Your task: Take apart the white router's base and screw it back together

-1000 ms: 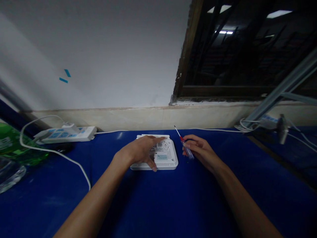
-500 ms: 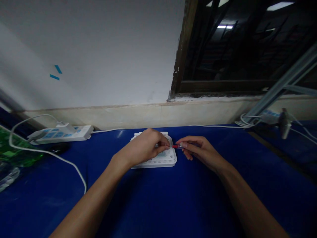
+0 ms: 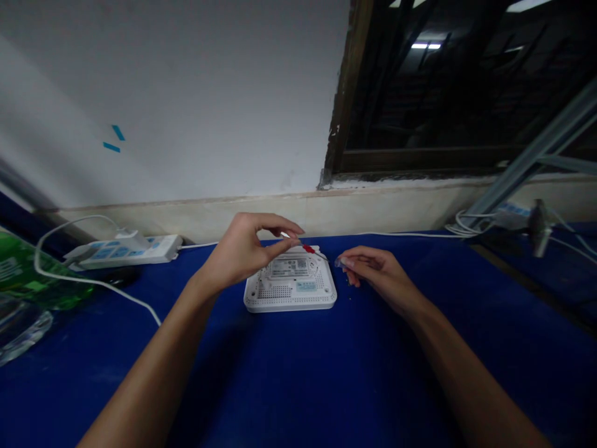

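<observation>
Hands doing what?
Left hand (image 3: 242, 252) is pinching a red-collared screwdriver shaft (image 3: 308, 249); right hand (image 3: 375, 270) is curling around a clear screwdriver handle (image 3: 341, 262).
And the box?
White router (image 3: 290, 300) is lying underside-up between them, on blue tabletop (image 3: 280, 373).

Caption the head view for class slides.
Left hand pinches a red-collared screwdriver shaft above an upturned white router; right hand holds the clear handle.

In front of the router (image 3: 290, 291), the blue table top (image 3: 298, 373) leaves wide room for a hand. The left hand (image 3: 242, 250) stands over its back left corner, the right hand (image 3: 373, 271) just beside its right edge, and a cable (image 3: 401, 235) runs behind it. Well left of it sits a power strip (image 3: 122, 250).
</observation>
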Action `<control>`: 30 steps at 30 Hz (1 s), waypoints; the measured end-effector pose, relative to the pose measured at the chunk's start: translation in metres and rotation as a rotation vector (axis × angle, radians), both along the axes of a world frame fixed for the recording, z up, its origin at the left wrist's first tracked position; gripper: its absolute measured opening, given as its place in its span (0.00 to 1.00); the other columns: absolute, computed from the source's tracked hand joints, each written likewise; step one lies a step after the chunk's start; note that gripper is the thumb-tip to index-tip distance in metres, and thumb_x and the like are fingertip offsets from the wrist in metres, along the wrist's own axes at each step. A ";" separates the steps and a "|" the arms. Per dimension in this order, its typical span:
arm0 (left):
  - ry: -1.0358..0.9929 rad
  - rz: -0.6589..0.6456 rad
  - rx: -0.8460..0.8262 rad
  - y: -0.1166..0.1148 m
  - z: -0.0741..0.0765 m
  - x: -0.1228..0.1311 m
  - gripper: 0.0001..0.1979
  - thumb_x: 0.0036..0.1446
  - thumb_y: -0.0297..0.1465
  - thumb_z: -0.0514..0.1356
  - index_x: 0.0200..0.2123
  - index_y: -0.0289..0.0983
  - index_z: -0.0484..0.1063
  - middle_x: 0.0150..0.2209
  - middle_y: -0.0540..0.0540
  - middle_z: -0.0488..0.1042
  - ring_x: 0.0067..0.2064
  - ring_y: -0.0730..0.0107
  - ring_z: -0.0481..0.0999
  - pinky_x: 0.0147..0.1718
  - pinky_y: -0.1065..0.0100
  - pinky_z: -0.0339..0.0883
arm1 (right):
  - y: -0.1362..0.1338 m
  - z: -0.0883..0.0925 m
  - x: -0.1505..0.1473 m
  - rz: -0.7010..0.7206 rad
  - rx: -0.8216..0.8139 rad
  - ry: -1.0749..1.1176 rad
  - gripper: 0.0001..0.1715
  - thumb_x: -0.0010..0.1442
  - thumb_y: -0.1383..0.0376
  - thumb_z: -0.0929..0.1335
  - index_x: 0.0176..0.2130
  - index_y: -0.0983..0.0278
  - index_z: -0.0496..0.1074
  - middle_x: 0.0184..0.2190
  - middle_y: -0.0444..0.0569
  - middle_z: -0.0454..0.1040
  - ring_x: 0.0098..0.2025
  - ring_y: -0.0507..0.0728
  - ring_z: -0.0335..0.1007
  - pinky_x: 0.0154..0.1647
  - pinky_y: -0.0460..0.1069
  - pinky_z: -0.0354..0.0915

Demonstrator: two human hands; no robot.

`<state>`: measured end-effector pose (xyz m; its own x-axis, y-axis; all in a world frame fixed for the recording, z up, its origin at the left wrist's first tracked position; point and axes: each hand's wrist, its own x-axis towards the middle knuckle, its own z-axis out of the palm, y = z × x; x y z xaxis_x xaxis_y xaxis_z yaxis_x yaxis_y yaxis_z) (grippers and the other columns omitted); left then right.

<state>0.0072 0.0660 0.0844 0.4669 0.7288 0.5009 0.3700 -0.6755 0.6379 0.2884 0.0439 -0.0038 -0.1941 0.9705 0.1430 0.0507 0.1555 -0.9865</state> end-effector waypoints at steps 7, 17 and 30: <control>-0.193 -0.074 -0.152 -0.001 -0.002 0.003 0.14 0.61 0.25 0.65 0.51 0.35 0.79 0.37 0.47 0.81 0.37 0.72 0.80 0.43 0.70 0.75 | 0.002 -0.002 -0.001 -0.022 -0.032 -0.030 0.12 0.57 0.57 0.77 0.39 0.61 0.81 0.26 0.45 0.77 0.25 0.51 0.70 0.28 0.48 0.66; -0.116 -0.114 -0.234 0.002 -0.024 0.025 0.09 0.61 0.23 0.64 0.45 0.32 0.79 0.36 0.44 0.83 0.35 0.68 0.84 0.36 0.71 0.78 | 0.003 -0.003 -0.003 -0.034 -0.043 -0.043 0.13 0.56 0.56 0.77 0.39 0.61 0.81 0.24 0.44 0.76 0.24 0.51 0.69 0.27 0.48 0.66; 0.076 -0.204 -0.246 0.004 -0.020 0.012 0.07 0.57 0.19 0.65 0.39 0.33 0.78 0.36 0.45 0.83 0.40 0.66 0.83 0.43 0.68 0.76 | 0.002 -0.005 0.001 -0.041 -0.043 -0.048 0.14 0.55 0.56 0.78 0.39 0.60 0.82 0.27 0.46 0.78 0.26 0.52 0.71 0.28 0.48 0.67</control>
<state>0.0192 0.0703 0.0643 0.6455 0.7110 0.2790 0.2958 -0.5695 0.7669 0.2893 0.0461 -0.0092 -0.1598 0.9828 0.0923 0.1032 0.1096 -0.9886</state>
